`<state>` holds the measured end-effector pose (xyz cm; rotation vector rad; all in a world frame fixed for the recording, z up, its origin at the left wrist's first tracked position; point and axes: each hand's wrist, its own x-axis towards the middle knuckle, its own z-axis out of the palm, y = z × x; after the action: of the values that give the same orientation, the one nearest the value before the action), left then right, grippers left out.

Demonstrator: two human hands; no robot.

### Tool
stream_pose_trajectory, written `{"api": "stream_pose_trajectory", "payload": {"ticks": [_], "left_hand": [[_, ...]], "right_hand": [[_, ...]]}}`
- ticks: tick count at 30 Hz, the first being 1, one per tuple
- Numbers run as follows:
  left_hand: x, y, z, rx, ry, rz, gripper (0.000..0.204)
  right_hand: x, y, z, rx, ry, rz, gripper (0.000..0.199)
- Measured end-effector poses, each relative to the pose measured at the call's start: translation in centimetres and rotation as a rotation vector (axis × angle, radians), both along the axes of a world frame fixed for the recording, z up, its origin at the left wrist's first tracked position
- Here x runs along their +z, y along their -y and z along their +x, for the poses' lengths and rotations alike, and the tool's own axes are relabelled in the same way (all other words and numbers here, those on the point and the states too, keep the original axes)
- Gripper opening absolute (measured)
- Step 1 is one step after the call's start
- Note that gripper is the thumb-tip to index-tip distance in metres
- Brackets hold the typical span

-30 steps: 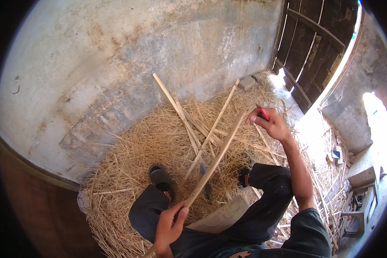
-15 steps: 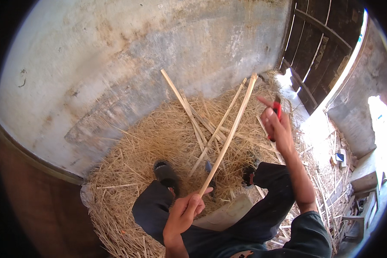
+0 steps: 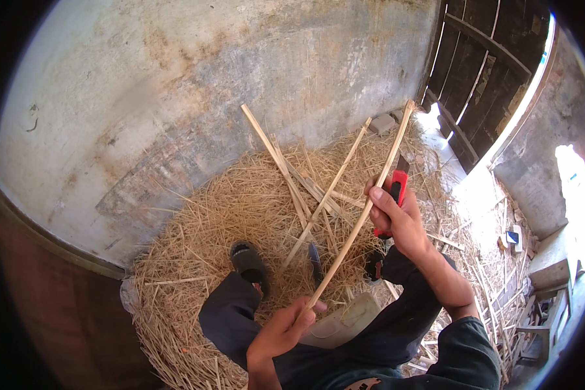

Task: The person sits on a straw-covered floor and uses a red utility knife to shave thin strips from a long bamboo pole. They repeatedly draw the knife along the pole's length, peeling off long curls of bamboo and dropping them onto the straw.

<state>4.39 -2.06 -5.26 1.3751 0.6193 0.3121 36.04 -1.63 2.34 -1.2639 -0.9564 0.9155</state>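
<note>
A long pale wooden strip (image 3: 346,250) slants up and away from my lap toward the wall's corner. Its near end is gripped in my left hand (image 3: 283,330), fingers closed around it. My right hand (image 3: 402,218) pinches the same strip about midway between thumb and fingers. That hand also holds a red and black utility knife (image 3: 400,185), its dark blade pointing up beside the strip. Several more wooden strips (image 3: 331,188) lie crossed on the shavings ahead, some leaning toward the wall. A dark-bladed knife (image 3: 315,263) sits between my feet.
Thin shavings (image 3: 195,240) cover the floor around my slippered feet (image 3: 248,263). A stained wall (image 3: 240,78) rises ahead, with a dark plank door (image 3: 487,71) at right. A pale block-like piece (image 3: 344,320) lies between my legs. Wooden furniture (image 3: 549,325) stands far right.
My right hand has come left and down, knife still in it, and now grips the strip. The strip's far end has swung right; my left hand has shifted slightly right.
</note>
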Motion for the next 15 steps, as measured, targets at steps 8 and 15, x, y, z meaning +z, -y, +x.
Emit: {"api": "stream_pose_trajectory", "payload": {"ticks": [8, 15], "left_hand": [[0.1, 0.5, 0.2, 0.165, -0.012, 0.118, 0.044], [2.9, 0.0, 2.1, 0.247, 0.025, -0.025, 0.056]], "right_hand": [[-2.1, 0.9, 0.0, -0.170, 0.464, 0.316, 0.064], [-3.4, 3.7, -3.9, 0.033, 1.054, 0.557, 0.035]]}}
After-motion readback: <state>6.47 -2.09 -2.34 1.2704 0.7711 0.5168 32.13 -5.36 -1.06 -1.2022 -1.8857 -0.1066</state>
